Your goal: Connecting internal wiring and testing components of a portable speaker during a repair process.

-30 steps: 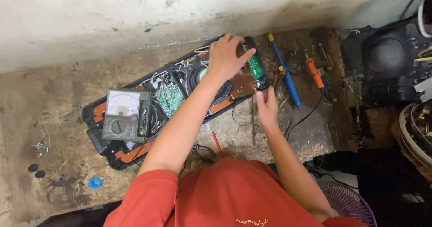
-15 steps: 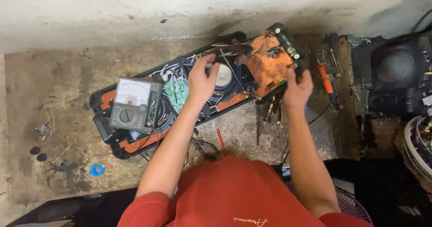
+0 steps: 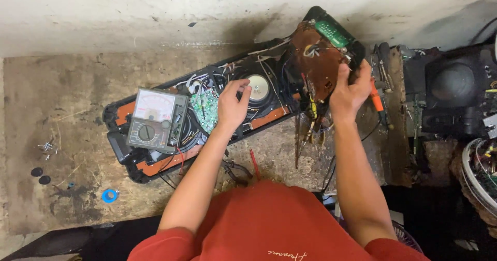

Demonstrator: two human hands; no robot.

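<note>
Head view: opened speaker housing lying across frame centre.
Left hand: resting loosely on the speaker cone, grasping nothing.
Right hand: gripping the brown circuit board, tilting it up, upper right.
Progress: board lifted but wires remaining attached.

Red short-sleeved shirt, bare forearms and hands.

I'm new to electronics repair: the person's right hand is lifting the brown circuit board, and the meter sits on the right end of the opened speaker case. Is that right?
Not quite. In the head view the right hand does lift the brown circuit board, but the meter sits on the left end of the opened speaker case, not the right.
</note>
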